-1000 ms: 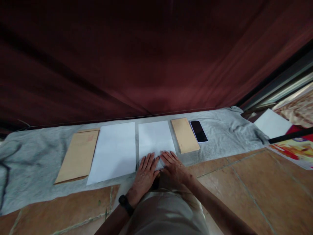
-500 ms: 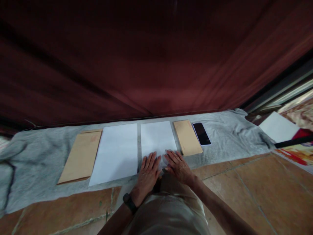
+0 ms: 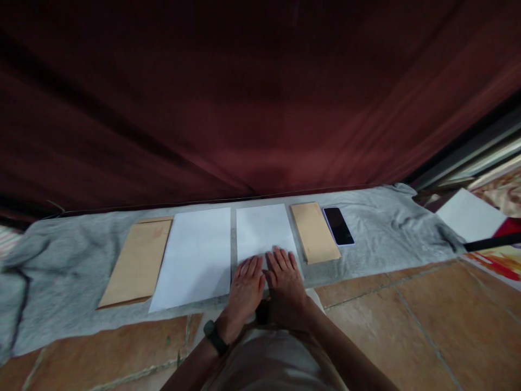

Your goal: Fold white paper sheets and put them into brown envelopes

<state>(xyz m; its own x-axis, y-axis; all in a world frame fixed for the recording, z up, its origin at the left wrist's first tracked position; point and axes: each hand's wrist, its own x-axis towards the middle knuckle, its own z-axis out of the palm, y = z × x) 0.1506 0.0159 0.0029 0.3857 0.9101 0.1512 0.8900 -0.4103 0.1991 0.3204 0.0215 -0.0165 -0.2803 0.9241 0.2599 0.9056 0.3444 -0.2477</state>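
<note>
Both the left hand (image 3: 245, 287) and the right hand (image 3: 286, 282) lie flat with fingers spread, holding nothing, on the near edge of the white sheet (image 3: 265, 231), which looks thin, light and easily creased, best lifted at the corner beside the fingertips.

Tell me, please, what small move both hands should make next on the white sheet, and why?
Probably slide both palms away from the body to smooth it. The left hand and right hand lie flat, side by side, on the near edge of the white sheet; its far part is untouched.
</note>
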